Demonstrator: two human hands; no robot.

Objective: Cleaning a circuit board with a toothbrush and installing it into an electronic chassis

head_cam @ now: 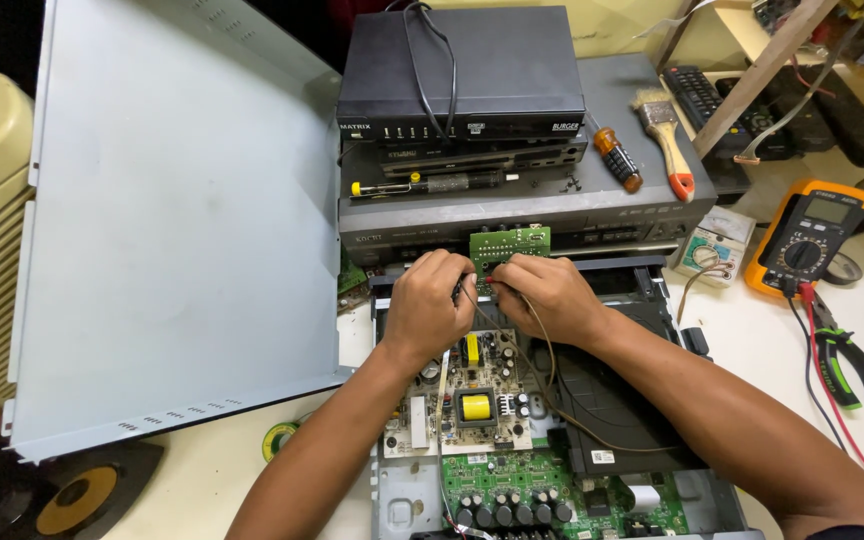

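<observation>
An opened electronic player chassis (404, 500) lies in front of me, showing a beige power board with a yellow transformer (475, 406) and a green circuit board (522, 490) with several capacitors. A small green circuit board (512, 241) stands upright at the chassis's far edge. My left hand (426, 303) and my right hand (544, 293) are both closed on its lower edge, where thin wires (544, 370) lead back into the chassis. My fingers hide the lower part of that small board.
The removed grey metal cover (172, 220) lies to the left. Stacked black and grey devices (472, 80) stand behind, with two screwdrivers (430, 184), (617, 158) and a paintbrush (667, 135). An orange multimeter (810, 238) and green-handled pliers (845, 362) rest at the right.
</observation>
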